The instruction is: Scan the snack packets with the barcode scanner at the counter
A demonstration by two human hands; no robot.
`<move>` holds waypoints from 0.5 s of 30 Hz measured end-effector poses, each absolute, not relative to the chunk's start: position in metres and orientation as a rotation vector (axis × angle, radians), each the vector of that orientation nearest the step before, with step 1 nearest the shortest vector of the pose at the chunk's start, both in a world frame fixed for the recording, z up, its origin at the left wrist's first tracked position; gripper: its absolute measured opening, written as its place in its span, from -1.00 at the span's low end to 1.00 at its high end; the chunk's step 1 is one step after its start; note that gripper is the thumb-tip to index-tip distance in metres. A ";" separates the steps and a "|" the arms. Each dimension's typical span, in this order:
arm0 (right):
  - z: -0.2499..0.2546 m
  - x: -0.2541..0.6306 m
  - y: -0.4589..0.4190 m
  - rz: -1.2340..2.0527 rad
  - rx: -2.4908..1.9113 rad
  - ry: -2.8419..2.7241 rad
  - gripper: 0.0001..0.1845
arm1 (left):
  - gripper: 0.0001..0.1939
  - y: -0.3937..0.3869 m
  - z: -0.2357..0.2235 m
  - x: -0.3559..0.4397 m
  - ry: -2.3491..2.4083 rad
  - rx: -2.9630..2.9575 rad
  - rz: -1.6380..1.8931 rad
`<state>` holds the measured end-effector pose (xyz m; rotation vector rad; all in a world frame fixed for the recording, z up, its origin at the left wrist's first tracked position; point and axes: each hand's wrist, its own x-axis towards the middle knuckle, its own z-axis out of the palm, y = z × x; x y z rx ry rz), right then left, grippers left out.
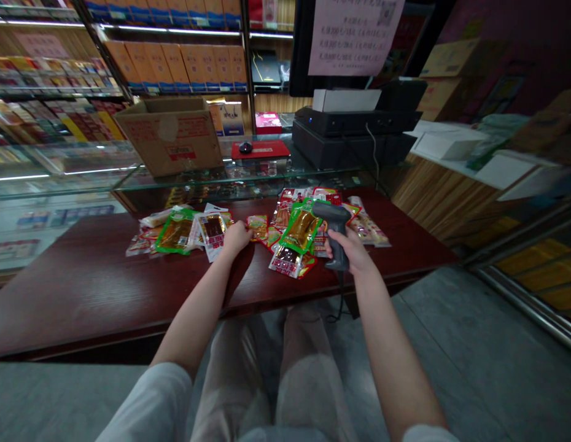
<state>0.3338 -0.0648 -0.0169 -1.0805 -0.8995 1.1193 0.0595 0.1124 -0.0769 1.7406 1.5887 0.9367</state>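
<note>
My right hand (pixel 354 247) is wrapped around the handle of a dark grey barcode scanner (pixel 334 215), held over the right-hand pile of snack packets. My left hand (pixel 238 237) is closed, its fingertips at the left edge of a small orange-and-green snack packet (pixel 258 228). Beside that hand, on its left, lies a white packet with a dark window (pixel 213 232), next to a green-edged packet (pixel 176 230). Another green-edged packet with golden-brown contents (pixel 302 228) rests on top of the right pile, left of the scanner.
The packets lie on a dark red wooden table (pixel 115 288). Behind it, a glass counter carries a cardboard box (pixel 172 138), a mouse (pixel 245 147) on a red mat and a black cash drawer (pixel 350 141). The scanner's cable (pixel 341 301) hangs over the front edge.
</note>
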 end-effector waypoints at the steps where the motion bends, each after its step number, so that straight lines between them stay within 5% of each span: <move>1: -0.017 0.333 -0.065 1.117 -1.084 -0.895 -0.58 | -0.84 0.114 -0.075 0.060 1.531 1.637 0.993; 5: -0.018 0.325 -0.063 1.118 -1.084 -0.905 -0.56 | -0.88 0.117 -0.068 0.065 1.371 1.447 1.060; 15: -0.017 0.276 -0.043 1.354 -1.063 -1.012 -0.60 | -0.46 0.129 -0.064 0.059 0.990 0.715 1.379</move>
